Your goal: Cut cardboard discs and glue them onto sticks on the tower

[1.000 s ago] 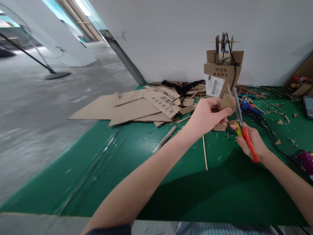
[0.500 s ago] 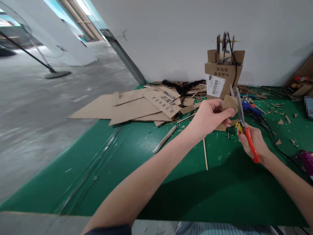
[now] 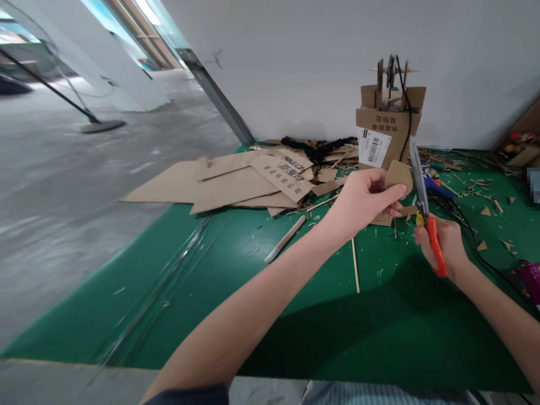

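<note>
Pinched between the thumb and fingers of my left hand [image 3: 371, 194] is a small piece of cardboard [image 3: 398, 175] with cut, angled edges. My right hand [image 3: 446, 242] is closed on a pair of scissors [image 3: 421, 177] with orange and yellow handles, blades pointing up. The blades look closed together and stand just right of the cardboard piece, apart from it. Behind my hands stands a cardboard box [image 3: 388, 126] with a white label, carrying a wheel on an axle and a black cable.
Flat cardboard sheets [image 3: 236, 180] lie at the back left of the green table [image 3: 202, 304]. A white stick [image 3: 286, 239] and a thin wooden stick [image 3: 355, 267] lie nearer. At the right are a blue glue gun [image 3: 439, 188] with its cord, cardboard scraps and a purple packet [image 3: 529, 281].
The scissors have moved a little right, away from the cardboard piece, and their blades have closed. The piece has turned slightly in my left hand and now shows a more angled outline.
</note>
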`<action>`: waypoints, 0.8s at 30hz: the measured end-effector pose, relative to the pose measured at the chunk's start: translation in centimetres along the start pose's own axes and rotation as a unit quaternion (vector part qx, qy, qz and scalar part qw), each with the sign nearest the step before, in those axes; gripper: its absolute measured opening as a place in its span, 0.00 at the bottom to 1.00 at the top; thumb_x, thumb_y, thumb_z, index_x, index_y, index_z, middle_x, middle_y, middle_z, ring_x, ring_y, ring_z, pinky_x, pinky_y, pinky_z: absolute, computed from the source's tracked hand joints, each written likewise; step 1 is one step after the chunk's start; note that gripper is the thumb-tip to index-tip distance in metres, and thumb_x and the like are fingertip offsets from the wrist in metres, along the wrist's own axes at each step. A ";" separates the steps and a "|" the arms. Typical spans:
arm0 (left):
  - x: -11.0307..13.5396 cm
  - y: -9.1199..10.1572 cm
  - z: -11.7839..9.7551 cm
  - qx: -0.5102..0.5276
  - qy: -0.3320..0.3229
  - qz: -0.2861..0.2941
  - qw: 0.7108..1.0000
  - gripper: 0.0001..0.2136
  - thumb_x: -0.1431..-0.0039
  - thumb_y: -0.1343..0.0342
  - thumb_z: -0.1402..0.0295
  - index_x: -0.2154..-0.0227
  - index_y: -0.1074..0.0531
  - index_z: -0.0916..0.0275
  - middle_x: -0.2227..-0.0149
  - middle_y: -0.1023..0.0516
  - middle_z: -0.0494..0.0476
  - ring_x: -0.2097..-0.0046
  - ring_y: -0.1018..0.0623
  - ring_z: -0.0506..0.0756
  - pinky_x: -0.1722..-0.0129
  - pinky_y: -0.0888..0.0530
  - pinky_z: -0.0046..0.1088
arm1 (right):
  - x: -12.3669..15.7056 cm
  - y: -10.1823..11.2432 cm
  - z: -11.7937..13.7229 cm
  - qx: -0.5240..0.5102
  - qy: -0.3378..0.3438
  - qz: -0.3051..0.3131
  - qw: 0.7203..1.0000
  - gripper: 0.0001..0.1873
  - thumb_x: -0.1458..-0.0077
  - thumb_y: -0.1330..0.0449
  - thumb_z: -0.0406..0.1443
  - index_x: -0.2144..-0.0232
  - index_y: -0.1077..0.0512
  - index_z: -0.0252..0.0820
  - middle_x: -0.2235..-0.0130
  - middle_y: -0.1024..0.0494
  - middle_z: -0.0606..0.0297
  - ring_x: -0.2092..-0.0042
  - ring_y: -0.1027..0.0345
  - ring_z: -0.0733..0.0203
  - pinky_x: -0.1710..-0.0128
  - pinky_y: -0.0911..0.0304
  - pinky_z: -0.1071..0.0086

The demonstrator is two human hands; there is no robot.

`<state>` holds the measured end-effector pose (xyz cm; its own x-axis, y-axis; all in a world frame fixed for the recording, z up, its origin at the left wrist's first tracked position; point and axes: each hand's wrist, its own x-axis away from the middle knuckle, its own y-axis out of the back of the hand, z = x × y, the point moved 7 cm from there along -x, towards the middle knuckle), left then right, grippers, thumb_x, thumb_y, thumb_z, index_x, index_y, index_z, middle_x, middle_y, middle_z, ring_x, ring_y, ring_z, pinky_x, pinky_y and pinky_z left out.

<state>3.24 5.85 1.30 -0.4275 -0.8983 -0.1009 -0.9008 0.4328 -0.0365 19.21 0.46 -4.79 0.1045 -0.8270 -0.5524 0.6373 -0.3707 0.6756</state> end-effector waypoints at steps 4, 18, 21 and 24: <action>-0.3 0.1 0.3 0.026 -0.009 -0.004 1.000 0.03 0.40 0.40 0.73 0.65 0.26 0.67 0.69 0.22 0.54 0.68 0.20 0.48 0.69 0.19 0.23 | -0.1 -0.8 -0.3 -0.065 0.000 0.018 0.998 0.25 0.35 0.50 0.54 0.68 0.26 0.41 0.68 0.20 0.56 0.69 0.22 0.54 0.69 0.29 0.64; -0.3 0.5 -0.2 -0.034 -0.020 -0.013 0.999 0.05 0.40 0.39 0.71 0.69 0.25 0.67 0.77 0.24 0.51 0.77 0.25 0.45 0.76 0.26 0.19 | 0.1 -1.7 -1.0 -0.117 -0.017 0.068 0.991 0.26 0.38 0.47 0.57 0.57 0.29 0.42 0.57 0.20 0.51 0.59 0.20 0.46 0.61 0.24 0.57; -0.2 0.6 -0.2 -0.053 -0.023 -0.015 0.998 0.06 0.40 0.39 0.71 0.71 0.26 0.67 0.78 0.24 0.51 0.77 0.25 0.46 0.76 0.26 0.19 | 0.1 -1.7 -1.1 -0.106 -0.024 0.070 0.992 0.28 0.39 0.48 0.58 0.56 0.29 0.41 0.56 0.20 0.50 0.58 0.20 0.45 0.59 0.24 0.55; -0.2 0.6 -0.2 -0.066 -0.024 -0.012 0.997 0.06 0.40 0.40 0.71 0.72 0.26 0.67 0.79 0.24 0.51 0.77 0.25 0.46 0.76 0.27 0.19 | 0.2 -1.9 -1.1 -0.120 -0.027 0.079 0.989 0.29 0.40 0.47 0.59 0.54 0.31 0.40 0.55 0.21 0.49 0.57 0.21 0.45 0.57 0.24 0.53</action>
<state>2.77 6.28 1.54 -0.4040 -0.9025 -0.1490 -0.9144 0.3942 0.0920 18.88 1.51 -6.71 0.1798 -0.8906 -0.4178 0.7802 -0.1296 0.6119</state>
